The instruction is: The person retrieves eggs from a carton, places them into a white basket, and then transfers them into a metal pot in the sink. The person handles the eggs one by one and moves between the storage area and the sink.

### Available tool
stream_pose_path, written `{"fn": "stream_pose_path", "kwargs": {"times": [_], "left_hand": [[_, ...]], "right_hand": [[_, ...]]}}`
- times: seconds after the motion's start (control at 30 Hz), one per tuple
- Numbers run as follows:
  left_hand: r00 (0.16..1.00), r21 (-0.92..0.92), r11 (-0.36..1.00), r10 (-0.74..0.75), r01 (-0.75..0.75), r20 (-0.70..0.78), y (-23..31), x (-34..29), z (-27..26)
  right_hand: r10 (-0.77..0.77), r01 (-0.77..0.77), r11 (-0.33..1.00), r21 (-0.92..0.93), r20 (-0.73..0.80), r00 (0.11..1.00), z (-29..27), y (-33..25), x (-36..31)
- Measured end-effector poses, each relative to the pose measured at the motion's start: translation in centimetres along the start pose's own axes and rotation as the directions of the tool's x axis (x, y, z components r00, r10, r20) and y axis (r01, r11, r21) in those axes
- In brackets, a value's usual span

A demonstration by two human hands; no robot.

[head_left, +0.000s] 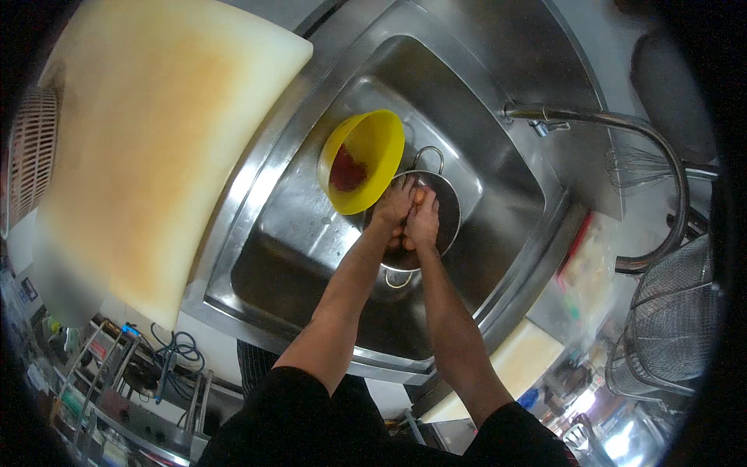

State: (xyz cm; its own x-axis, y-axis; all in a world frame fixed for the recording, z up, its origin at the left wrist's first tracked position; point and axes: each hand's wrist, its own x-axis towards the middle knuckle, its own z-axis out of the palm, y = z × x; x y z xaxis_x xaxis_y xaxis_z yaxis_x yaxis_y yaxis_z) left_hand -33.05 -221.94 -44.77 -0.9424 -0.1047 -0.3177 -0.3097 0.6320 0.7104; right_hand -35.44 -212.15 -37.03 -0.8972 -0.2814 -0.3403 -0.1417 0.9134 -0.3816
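Note:
Both my hands are down inside a round metal pot (451, 210) with two loop handles, which stands in the sink. Several smooth, orange-brown, round things that look like brown eggs (394, 241) lie in it, partly hidden by my hands. My left hand (395, 202) has its fingers bent in against a brown egg at the far side of the pot. Close beside it, my right hand (422, 223) has its fingertips closed on the same egg. A yellow bowl (381, 140) leans tilted against the pot's left side, with something dark red (347, 170) inside.
The steel sink (272, 280) surrounds the pot, with a curved faucet (599, 117) on its right rim. At left lies a large, stained white cutting board (163, 132). A whisk (638, 167), wire-mesh baskets (673, 311) and a plastic bag (587, 280) are on the right.

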Motion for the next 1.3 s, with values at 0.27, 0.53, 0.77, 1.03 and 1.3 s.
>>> {"fn": "stream_pose_path", "kwargs": {"times": [0.27, 0.53, 0.77, 1.03, 1.3], "left_hand": [[0.951, 0.207, 0.978, 0.032, 0.034, -0.307, 6.2, -9.8, -5.3], [0.985, -0.469, 0.883, -0.085, 0.004, -0.152, 13.0, -30.4, -23.6], [0.842, -0.256, 0.963, -0.205, 0.083, -0.499, 6.0, -45.4, -47.0], [0.386, -0.032, 0.952, -0.154, 0.305, -0.909, -10.1, -47.5, -71.3], [0.686, 0.456, 0.691, -0.079, 0.561, -0.724, -18.6, -44.1, -73.7]], "right_hand": [[-0.059, 0.053, 0.995, 0.086, 0.077, 0.995, -1.5, 0.7, -2.2], [-0.094, 0.051, 0.909, 0.414, 0.084, 0.992, -10.3, -10.8, -12.1], [-0.4, -0.079, 0.637, 0.767, 0.416, 0.817, -16.8, -35.9, -17.7], [-0.925, 0.672, 0.33, 0.663, 0.085, 0.37, -15.1, -68.7, -19.4], [-0.889, 0.833, 0.219, -0.508, 0.248, 0.385, -4.4, -79.9, -16.9]]}}
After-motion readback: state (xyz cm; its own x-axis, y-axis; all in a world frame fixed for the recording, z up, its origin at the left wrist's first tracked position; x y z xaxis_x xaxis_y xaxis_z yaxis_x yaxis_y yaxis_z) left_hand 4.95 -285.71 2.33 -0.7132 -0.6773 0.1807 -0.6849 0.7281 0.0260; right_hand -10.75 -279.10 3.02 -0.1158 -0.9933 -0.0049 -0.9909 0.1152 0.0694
